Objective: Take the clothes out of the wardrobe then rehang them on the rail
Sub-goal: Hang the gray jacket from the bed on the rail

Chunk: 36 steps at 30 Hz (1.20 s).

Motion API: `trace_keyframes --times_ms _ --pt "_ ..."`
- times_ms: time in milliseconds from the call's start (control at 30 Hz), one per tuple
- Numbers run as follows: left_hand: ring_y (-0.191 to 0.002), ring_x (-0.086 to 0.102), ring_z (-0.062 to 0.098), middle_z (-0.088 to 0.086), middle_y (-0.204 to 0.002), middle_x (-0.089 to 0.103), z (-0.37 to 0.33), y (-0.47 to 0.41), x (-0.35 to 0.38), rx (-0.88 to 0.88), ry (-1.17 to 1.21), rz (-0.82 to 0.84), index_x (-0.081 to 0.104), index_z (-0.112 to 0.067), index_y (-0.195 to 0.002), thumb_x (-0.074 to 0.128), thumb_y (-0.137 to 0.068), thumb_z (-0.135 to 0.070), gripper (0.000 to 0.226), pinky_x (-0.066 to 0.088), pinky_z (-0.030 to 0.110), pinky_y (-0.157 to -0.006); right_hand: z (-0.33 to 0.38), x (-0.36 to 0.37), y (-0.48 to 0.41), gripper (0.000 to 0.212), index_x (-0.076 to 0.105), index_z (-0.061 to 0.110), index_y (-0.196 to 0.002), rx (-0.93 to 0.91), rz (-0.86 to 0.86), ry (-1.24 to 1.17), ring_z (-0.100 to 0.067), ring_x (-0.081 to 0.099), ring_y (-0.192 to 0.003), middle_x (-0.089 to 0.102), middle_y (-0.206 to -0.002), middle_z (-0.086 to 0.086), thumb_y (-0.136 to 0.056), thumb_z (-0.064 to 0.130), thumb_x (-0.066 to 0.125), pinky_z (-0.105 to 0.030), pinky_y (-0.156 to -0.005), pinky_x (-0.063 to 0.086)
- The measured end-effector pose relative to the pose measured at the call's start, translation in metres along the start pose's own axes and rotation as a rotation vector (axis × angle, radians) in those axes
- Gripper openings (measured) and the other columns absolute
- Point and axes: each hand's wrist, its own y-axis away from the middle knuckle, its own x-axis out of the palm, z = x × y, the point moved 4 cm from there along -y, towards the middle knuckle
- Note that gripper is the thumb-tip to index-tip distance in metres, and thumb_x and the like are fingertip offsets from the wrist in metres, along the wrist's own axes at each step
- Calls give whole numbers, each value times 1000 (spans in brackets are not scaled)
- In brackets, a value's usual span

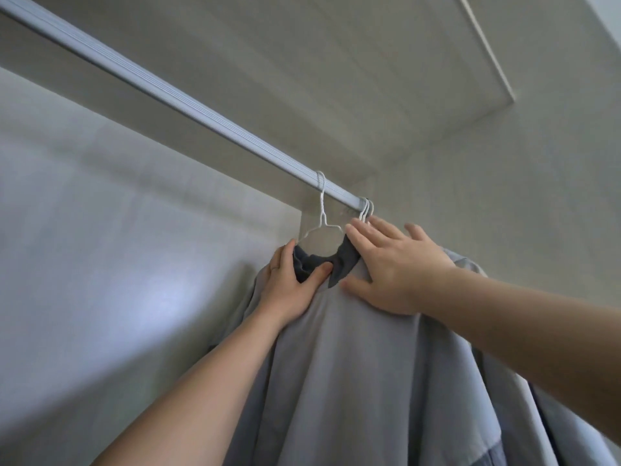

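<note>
A grey shirt with a dark collar hangs on a white wire hanger, whose hook is over the ribbed metal rail. My left hand grips the shirt's left shoulder at the collar, thumb pressed into the dark fabric. My right hand lies flat with spread fingers on the shirt's right shoulder, fingertips near the hanger wire. Further right on the rail, more hanger hooks are bunched at the rail's end, with other grey garments behind my right forearm.
The wardrobe's pale back wall fills the left side. A light top panel sits above the rail and a side wall closes the right. The long left stretch of rail carries no hangers.
</note>
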Motion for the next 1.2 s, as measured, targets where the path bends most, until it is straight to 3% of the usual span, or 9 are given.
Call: trace_keyframes --times_ms 133,300,500,633,800,1033,1200 --pt "-136 37 23 -3 -147 39 0 -2 34 5 24 47 31 -26 -149 45 -63 -84 104 35 44 -113 -19 16 7 104 -11 25 -156 33 80 72 -12 -12 -150 -13 -164 9 -77 87 15 -56 -119 0" --pt "-139 32 24 -4 -151 33 5 -5 73 -26 23 74 32 -30 -144 40 -62 -86 99 30 48 -114 -35 36 11 114 -11 20 -156 51 101 187 -12 -12 -150 -11 -164 6 -71 92 13 -56 -118 -5" --pt "-142 23 21 -14 -151 28 13 -5 89 -44 20 31 26 -39 -141 37 -67 -83 88 28 53 -112 -37 50 10 116 -8 16 -157 52 45 281 -14 -8 -151 -9 -165 3 -71 93 10 -55 -115 2" --pt "-145 24 23 -15 -157 22 11 1 81 -61 29 87 23 -35 -149 39 -68 -84 96 27 53 -114 -36 48 11 113 -8 16 -156 47 43 282 -15 -7 -151 -9 -165 2 -74 90 13 -53 -116 5" --pt "-153 0 20 -12 -166 -4 4 24 67 -95 -28 176 3 -36 -158 31 -66 -91 110 8 49 -123 -33 40 29 107 -4 18 -157 58 38 207 -16 -4 -151 -6 -165 2 -77 86 20 -50 -118 6" --pt "-152 -11 19 -11 -166 -10 -39 95 63 -36 -119 202 0 -42 -157 33 -84 -81 89 -1 48 -122 -36 23 110 104 -6 21 -157 55 117 150 -18 -10 -151 -14 -164 3 -77 85 15 -54 -119 -6" --pt "-153 -9 17 -11 -166 -10 -92 177 81 45 -124 258 0 -45 -156 16 -77 -83 90 -1 48 -123 -44 8 207 103 -11 24 -156 53 194 94 -18 -18 -150 -20 -162 5 -74 84 0 -52 -120 -9"
